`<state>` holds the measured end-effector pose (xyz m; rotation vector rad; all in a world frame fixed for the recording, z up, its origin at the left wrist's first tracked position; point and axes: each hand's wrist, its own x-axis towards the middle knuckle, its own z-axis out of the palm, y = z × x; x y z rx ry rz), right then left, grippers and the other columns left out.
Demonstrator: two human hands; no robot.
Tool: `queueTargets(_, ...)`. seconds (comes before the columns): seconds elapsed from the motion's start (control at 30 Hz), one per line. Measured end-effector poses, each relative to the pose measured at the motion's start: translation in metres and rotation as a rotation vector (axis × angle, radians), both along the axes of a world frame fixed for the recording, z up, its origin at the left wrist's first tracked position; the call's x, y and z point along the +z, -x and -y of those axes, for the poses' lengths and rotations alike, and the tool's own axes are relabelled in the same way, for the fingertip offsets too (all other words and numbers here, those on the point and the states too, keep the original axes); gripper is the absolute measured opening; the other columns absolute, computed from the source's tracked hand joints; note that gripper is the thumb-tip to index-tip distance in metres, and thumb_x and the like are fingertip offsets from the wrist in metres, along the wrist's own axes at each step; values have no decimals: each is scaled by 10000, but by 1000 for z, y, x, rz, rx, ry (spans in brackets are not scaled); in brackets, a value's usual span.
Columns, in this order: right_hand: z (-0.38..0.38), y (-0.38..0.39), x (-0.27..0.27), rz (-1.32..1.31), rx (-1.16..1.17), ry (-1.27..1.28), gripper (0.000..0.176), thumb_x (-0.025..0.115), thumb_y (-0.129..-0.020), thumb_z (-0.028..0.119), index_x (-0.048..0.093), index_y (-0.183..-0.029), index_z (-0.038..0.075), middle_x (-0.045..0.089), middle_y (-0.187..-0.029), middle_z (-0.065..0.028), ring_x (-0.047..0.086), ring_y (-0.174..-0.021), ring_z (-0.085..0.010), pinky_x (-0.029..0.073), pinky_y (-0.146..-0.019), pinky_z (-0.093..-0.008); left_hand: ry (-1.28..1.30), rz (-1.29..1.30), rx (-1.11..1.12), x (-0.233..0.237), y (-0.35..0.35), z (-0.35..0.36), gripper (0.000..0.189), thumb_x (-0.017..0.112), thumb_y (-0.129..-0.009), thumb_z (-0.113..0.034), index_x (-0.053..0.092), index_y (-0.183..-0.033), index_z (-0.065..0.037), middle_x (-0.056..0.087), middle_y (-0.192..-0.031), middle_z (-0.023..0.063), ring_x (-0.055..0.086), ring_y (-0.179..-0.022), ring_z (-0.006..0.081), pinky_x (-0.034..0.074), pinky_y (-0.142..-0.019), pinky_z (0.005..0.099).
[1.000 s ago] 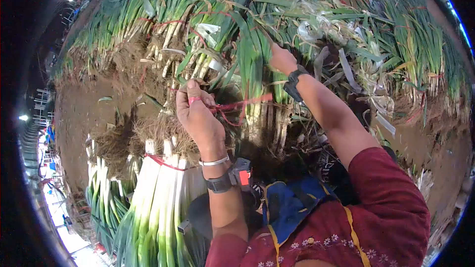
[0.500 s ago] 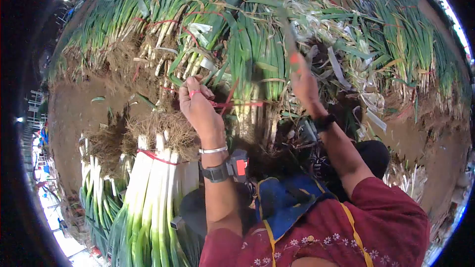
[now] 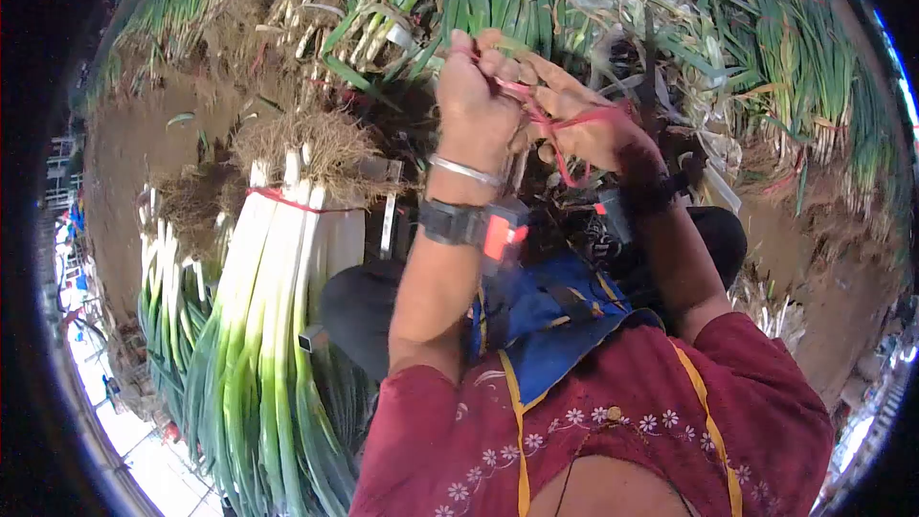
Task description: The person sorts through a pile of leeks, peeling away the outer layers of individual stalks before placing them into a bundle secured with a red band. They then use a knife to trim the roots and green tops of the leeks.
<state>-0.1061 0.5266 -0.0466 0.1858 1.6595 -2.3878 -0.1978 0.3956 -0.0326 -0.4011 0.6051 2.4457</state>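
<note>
My left hand [image 3: 479, 101] is closed on a red tie [image 3: 584, 118] above the leeks in front of me. Close on its right, my right hand [image 3: 589, 129] has its fingers partly stretched, and loops of the tie lie across its palm. Green leek leaves [image 3: 493, 0] show just beyond both hands, which hide the lower part of that bunch. At the lower left lies a big bundle of leeks [image 3: 273, 297] with roots toward the top, bound by a red band [image 3: 297, 201].
More leeks [image 3: 795, 67] lie along the far side and right, with loose leaves and peelings [image 3: 613, 0] between. A smaller leek bunch [image 3: 177, 287] lies left of the big bundle. Brown soil [image 3: 144, 153] shows at the left.
My right hand has come left beside my left hand; the blurred tool it held is no longer in it. The red tie now runs between both hands. The view has shifted.
</note>
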Motion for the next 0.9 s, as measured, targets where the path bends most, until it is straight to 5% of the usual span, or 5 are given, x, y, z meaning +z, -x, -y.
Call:
queueTargets(0.33, -109, -1, -1, -58, 73, -589, 292, 598, -929, 190, 673, -1176, 54, 530, -739, 95, 418, -596, -23, 318, -529, -190, 284, -362, 290, 80, -12, 176, 344, 469, -1009, -349, 579, -928, -34, 206, -534, -82, 187, -464, 76, 259, -510, 282)
queueTargets(0.63, -145, 38, -247, -513, 65, -1494, 200, 600, -887, 153, 696, -1002, 21, 715, -922, -77, 665, -823, -238, 525, -761, -367, 1858, -759, 677, 86, -189, 305, 502, 494, -988, -464, 555, -907, 28, 544, -780, 55, 388, -618, 74, 352, -552, 212)
queueTargets(0.77, -87, 25, -315, 175, 299, -62, 272, 510, -900, 199, 697, -1024, 46, 701, -1038, -103, 654, -907, -338, 523, -815, -424, 2079, -543, 391, 10, -280, 346, 403, 520, -977, -369, 553, -887, 22, 604, -866, 78, 480, -690, 153, 487, -693, 302)
queueTargets(0.8, -67, 16, -313, -6, 389, -614, 274, 518, -906, 198, 691, -1056, 47, 691, -1061, -113, 643, -942, -333, 520, -841, -419, 2168, -525, 237, -8, -302, 346, 356, 527, -973, -324, 554, -897, 23, 611, -871, 78, 508, -717, 172, 503, -717, 329)
queueTargets(0.9, -15, 2, -317, 427, 130, -468, 477, 635, -866, 208, 435, -1259, 27, 564, -1203, -141, 574, -1059, -309, 491, -894, -430, 2002, -67, -302, -72, -385, 358, 243, 500, -949, -193, 605, -967, 26, 643, -926, 83, 586, -797, 209, 506, -785, 356)
